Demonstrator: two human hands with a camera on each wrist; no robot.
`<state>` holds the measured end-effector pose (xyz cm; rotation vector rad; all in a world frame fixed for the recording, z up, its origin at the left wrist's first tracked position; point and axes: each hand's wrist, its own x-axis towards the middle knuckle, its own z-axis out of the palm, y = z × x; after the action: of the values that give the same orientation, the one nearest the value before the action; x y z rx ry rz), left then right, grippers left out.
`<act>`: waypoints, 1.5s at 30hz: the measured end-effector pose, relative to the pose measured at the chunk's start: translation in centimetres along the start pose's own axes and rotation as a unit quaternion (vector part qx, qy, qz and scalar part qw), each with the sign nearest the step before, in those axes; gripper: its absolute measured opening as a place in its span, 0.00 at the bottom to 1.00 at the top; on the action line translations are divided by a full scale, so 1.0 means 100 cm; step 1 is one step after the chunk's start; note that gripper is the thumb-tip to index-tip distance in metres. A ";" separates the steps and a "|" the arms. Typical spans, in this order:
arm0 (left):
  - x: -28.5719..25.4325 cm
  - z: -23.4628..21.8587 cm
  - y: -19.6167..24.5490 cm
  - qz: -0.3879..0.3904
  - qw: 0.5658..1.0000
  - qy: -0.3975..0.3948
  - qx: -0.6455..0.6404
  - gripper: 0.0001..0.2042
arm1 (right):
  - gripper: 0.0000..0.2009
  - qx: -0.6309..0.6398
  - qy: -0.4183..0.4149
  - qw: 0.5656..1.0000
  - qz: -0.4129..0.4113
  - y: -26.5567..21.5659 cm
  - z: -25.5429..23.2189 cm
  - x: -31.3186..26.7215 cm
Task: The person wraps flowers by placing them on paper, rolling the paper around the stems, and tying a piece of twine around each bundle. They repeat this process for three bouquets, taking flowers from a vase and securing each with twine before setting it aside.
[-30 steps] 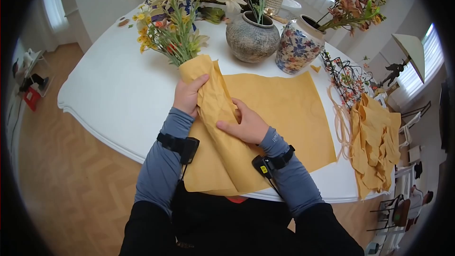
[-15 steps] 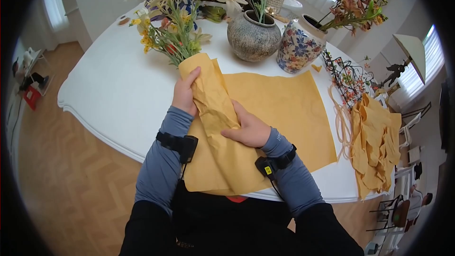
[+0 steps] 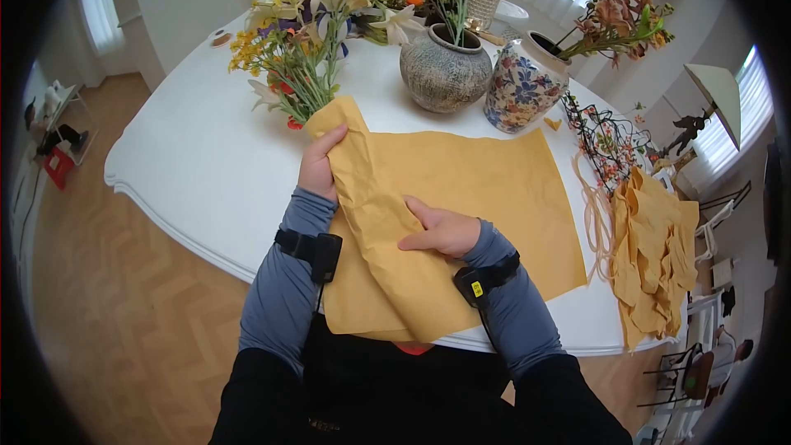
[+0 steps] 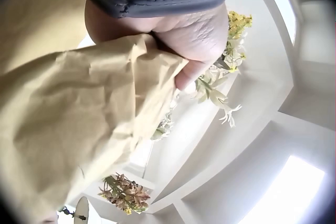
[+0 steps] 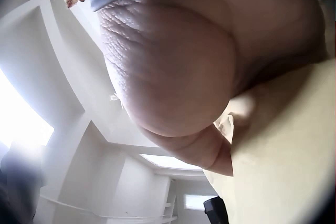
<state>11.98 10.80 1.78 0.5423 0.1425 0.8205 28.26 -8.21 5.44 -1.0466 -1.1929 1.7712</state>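
Observation:
A bunch of artificial flowers (image 3: pixel 292 41) lies on the white table (image 3: pixel 189 156), its stems rolled inside a sheet of yellow-brown wrapping paper (image 3: pixel 461 181). My left hand (image 3: pixel 320 166) grips the paper roll near its top, just below the blooms; in the left wrist view the same paper (image 4: pixel 79 129) is bunched under that hand (image 4: pixel 184 35). My right hand (image 3: pixel 441 229) lies lower on the roll with its fingers resting on the paper fold. The right wrist view shows that hand's palm (image 5: pixel 173 66) on the paper (image 5: pixel 289 155). The stems are hidden.
A grey round vase (image 3: pixel 445 70) and a floral painted vase (image 3: pixel 523 86) with flowers stand behind the sheet. A berry branch (image 3: pixel 606 144), rubber bands (image 3: pixel 592 214) and a pile of crumpled paper sheets (image 3: pixel 659 255) lie at the right. The table's front edge is near my body.
The bouquet has tilted further left and the roll has widened. My right hand slid down and right along the paper; the left hand kept its grip near the top.

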 end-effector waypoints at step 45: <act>-0.014 0.027 -0.040 -0.134 0.968 -0.057 0.206 0.24 | 0.28 -0.159 0.129 0.971 -0.126 0.038 -0.015 -0.026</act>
<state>14.51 6.51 1.89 0.9387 0.2787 0.4919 30.10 -11.16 2.07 -1.2058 -1.4004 1.2328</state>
